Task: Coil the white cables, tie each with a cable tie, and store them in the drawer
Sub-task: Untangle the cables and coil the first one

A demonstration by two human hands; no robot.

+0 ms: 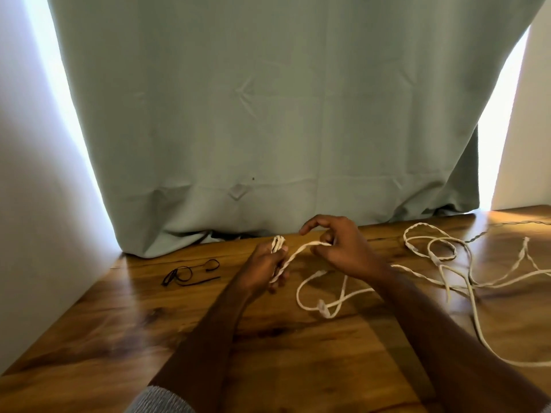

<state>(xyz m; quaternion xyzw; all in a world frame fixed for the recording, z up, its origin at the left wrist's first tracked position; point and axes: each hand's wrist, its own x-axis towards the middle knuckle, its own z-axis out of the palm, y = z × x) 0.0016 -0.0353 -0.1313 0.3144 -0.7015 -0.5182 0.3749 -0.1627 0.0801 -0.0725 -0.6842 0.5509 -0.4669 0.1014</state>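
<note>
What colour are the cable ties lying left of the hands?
Black cable ties, seen in the head view.

A table [125, 329] fills the lower part of the view, and a curtain [268, 114] hangs behind its far edge, its hem resting on the tabletop. The left hand [262, 266] and right hand [343, 245] meet near the middle of the table, just before the curtain, with a folded cable [293, 256] stretched between them. To their left lie the cable ties [187, 274] — well apart from the hands. To the right sprawl loose cables [441, 251], one loop [316, 296] reaching under the right forearm — the rest trailing off the right edge.
</note>
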